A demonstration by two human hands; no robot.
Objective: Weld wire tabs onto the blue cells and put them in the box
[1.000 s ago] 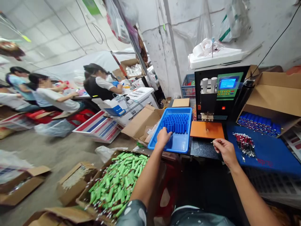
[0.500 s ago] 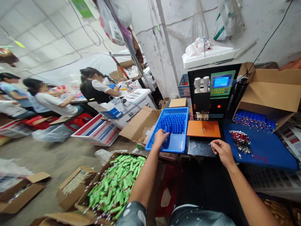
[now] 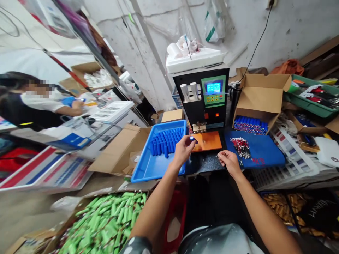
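Mid-frame: left hand (image 3: 183, 151) is gripping blue cell (image 3: 191, 138), axis unclear, by orange plate (image 3: 212, 141), left edge; right hand (image 3: 231, 163) is pinching tiny piece (image 3: 218, 155).

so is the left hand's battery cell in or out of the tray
Out: the left hand holds the battery cell right of the blue tray, by the orange plate.

A rough, pale pillar (image 3: 132, 53) leans in view. Right of the pillar is a dirty white wall (image 3: 251, 21) with dark spots. Far right of it, a black cord (image 3: 259, 40) hangs down. Left of it, a metal pole (image 3: 84, 38) slants. Below and left of it lies grey floor (image 3: 29, 204).
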